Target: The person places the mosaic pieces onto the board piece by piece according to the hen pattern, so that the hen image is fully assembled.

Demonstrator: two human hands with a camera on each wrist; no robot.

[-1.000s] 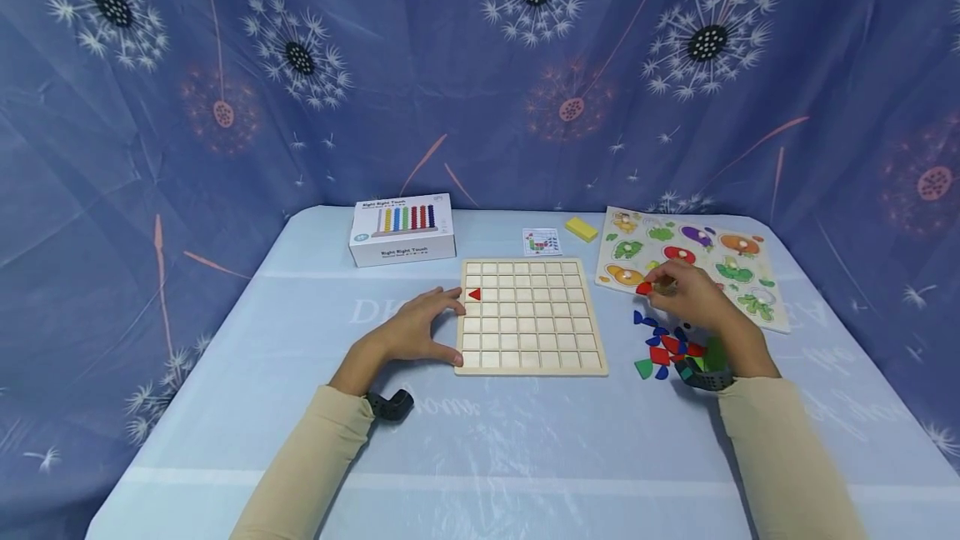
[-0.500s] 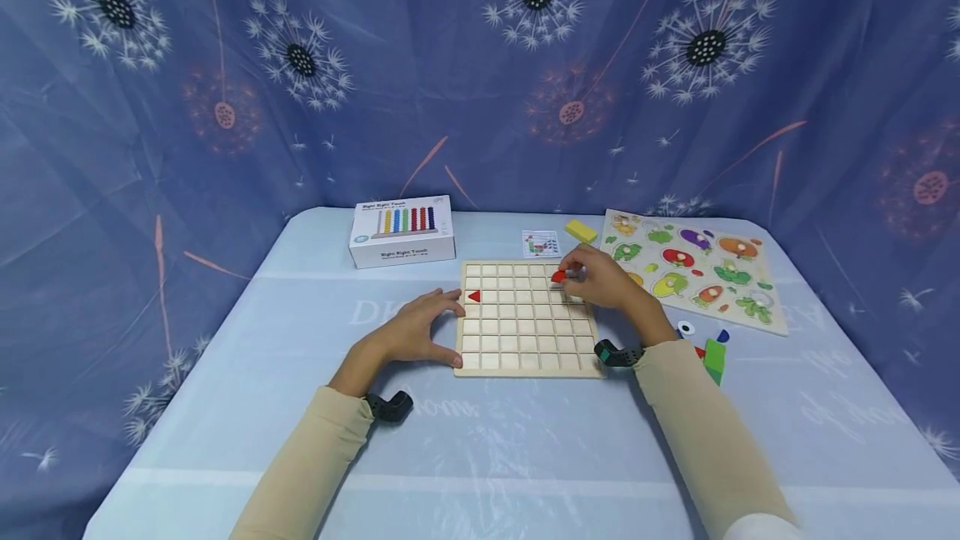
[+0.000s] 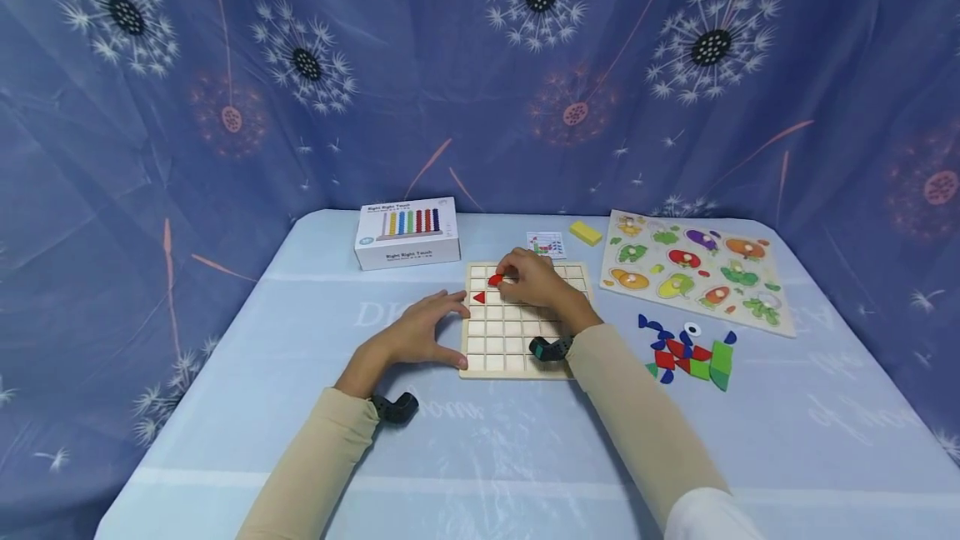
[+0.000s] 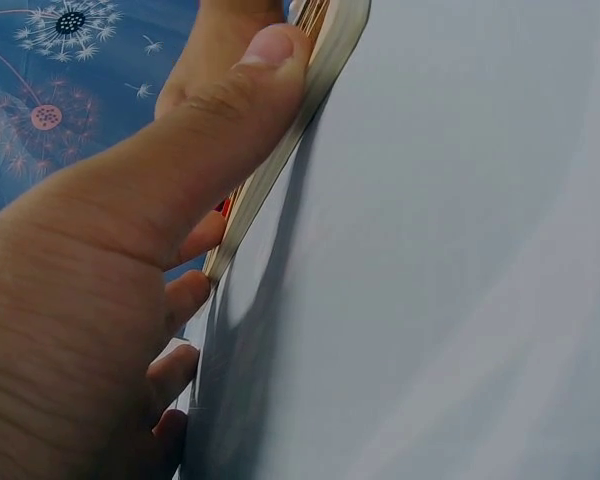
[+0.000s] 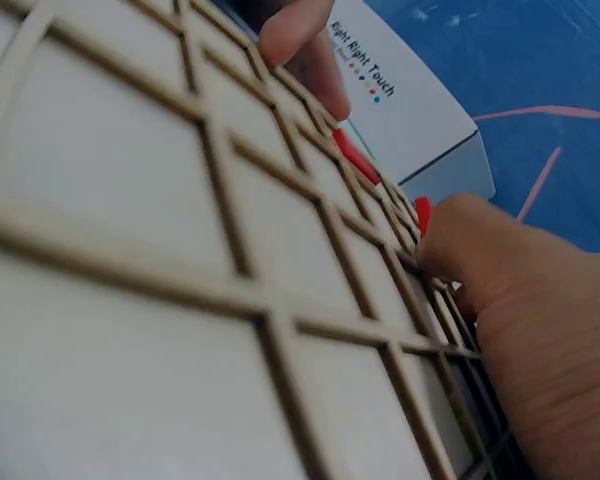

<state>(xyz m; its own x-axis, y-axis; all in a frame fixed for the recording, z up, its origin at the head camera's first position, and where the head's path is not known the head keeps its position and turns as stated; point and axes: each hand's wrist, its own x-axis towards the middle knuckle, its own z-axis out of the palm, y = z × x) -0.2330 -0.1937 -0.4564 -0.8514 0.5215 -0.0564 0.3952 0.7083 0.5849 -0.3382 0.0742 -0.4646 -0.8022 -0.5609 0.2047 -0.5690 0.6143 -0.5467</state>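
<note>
A wooden grid board (image 3: 496, 346) lies in the middle of the table. My left hand (image 3: 420, 330) rests at its left side, thumb and fingers spread apart and touching the edge; the left wrist view shows the thumb (image 4: 250, 85) on the rim. Over the board's upper left squares, my right hand (image 3: 536, 280) pinches a small red piece (image 3: 495, 280) with a rounded side. In the right wrist view the fingers hide most of that red piece (image 5: 423, 214). A red triangle (image 3: 479, 297) sits in a left-column square, just below and left of it.
Several red, blue and green pieces (image 3: 664, 360) lie loose right of the board. Behind them is a vegetable puzzle (image 3: 693, 261). A pattern card (image 3: 545, 243), a yellow block (image 3: 585, 232) and a white box (image 3: 407, 233) stand along the back.
My right hand has carried the red piece from the loose pieces leftward across the board to its upper left squares. The left hand has stayed at the board's edge.
</note>
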